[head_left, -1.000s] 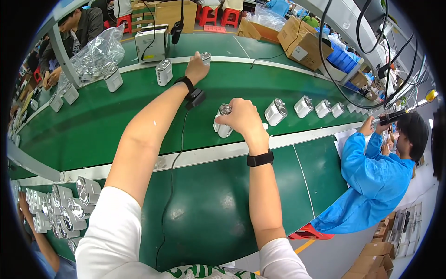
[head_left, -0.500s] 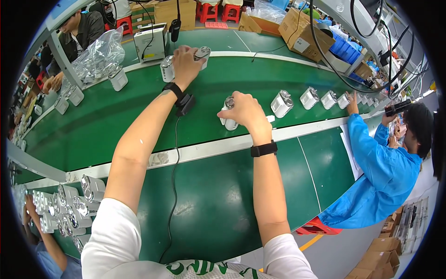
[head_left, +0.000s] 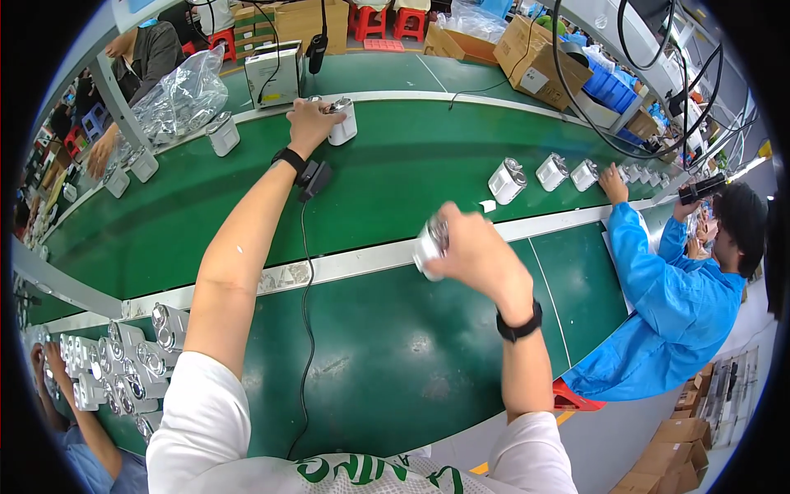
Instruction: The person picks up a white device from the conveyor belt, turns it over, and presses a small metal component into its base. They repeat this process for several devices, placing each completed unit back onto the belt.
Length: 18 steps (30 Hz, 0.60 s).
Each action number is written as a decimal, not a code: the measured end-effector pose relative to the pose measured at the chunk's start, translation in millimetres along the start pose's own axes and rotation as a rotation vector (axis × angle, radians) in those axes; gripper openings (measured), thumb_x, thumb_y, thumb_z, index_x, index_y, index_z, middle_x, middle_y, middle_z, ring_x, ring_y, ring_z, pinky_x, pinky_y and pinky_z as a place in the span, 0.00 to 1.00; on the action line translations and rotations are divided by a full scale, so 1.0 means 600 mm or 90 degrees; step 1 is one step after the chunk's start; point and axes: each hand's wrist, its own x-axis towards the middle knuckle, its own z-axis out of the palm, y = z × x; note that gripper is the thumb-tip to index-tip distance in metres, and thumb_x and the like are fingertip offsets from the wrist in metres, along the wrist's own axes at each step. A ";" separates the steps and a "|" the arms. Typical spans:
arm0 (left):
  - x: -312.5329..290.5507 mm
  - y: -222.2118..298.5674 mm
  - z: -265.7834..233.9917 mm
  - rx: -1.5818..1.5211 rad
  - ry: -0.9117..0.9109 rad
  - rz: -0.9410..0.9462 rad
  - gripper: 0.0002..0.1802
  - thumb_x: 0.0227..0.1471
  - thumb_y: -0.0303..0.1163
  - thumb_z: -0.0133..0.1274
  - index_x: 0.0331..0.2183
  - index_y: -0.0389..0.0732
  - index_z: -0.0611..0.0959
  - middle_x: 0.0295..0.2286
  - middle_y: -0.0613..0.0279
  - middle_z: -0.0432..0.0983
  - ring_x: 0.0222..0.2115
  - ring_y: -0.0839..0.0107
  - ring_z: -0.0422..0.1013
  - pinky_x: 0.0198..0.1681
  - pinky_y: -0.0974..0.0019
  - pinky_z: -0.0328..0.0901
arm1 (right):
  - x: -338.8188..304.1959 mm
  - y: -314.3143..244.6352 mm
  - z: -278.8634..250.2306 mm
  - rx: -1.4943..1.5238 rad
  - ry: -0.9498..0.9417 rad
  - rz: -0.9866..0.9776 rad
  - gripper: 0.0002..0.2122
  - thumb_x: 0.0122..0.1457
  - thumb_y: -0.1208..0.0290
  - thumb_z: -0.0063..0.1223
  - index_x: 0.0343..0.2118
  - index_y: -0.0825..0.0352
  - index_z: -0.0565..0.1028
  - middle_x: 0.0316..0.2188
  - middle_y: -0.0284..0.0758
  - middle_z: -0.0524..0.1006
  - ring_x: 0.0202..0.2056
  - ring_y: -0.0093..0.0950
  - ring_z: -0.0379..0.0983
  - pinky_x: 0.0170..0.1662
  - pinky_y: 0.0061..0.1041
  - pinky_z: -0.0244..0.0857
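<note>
My right hand [head_left: 485, 251] is closed round a white unit with a silver top [head_left: 432, 243], slightly blurred, held over the near edge of the green belt. At the belt's far side, my left hand [head_left: 311, 128] is closed round another white unit, mostly hidden behind it, with only a bit of silver top showing. Beside it, a white unit [head_left: 342, 123] stands upright, close to my thumb. A dark wrist strap with a black block [head_left: 314, 179] and a cable is on my left wrist; my right wrist wears a black band [head_left: 520, 323].
More white units [head_left: 508, 181] line the belt [head_left: 387, 148] to the right, where a co-worker in blue [head_left: 671, 272] reaches in. Grouped units [head_left: 132, 366] stand at lower left on the green table [head_left: 378, 354]. A white box [head_left: 274, 74] and clear plastic bag [head_left: 181, 99] lie beyond.
My right hand has lifted a unit off the belt and brought it toward me. My left hand has set one unit upright and shifted left to its neighbour.
</note>
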 end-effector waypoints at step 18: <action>-0.274 0.089 -0.283 0.030 -0.150 -0.136 0.26 0.34 0.44 0.70 0.39 0.45 0.87 0.48 0.46 0.66 0.51 0.40 0.61 0.50 0.48 0.66 | -0.010 -0.166 0.001 -0.052 0.114 -0.082 0.33 0.47 0.60 0.69 0.55 0.65 0.68 0.41 0.44 0.79 0.41 0.44 0.78 0.44 0.39 0.71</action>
